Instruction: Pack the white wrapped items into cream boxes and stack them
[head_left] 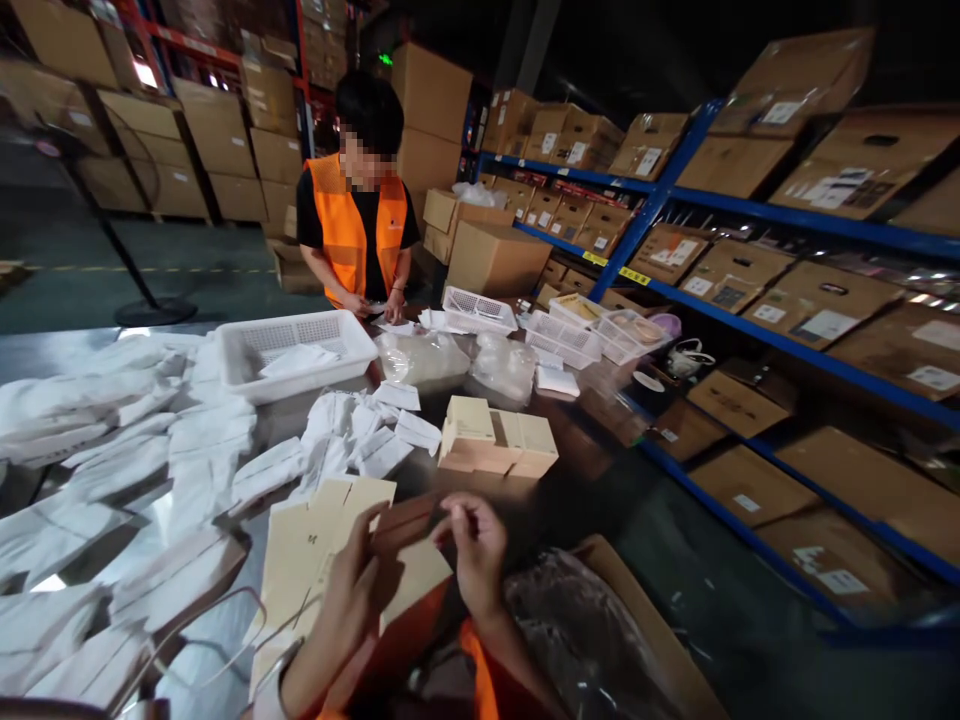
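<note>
My left hand (352, 585) and my right hand (474, 548) are close together low in the view, over a flat tan cardboard sheet (315, 550) on the table. Between their fingertips they pinch a small, thin, pale item that is too small to make out. The left hand's fingers rest against the sheet. Just beyond the hands stands a small stack of folded tan boxes (499, 440). White packets (360, 430) lie scattered to the left of it.
A person in an orange vest (360, 225) works at the table's far end. White baskets (292, 350) and clear bags (424, 358) stand mid-table. Blue racking (750, 335) with cartons runs along the right. An open carton (645, 640) sits beside me.
</note>
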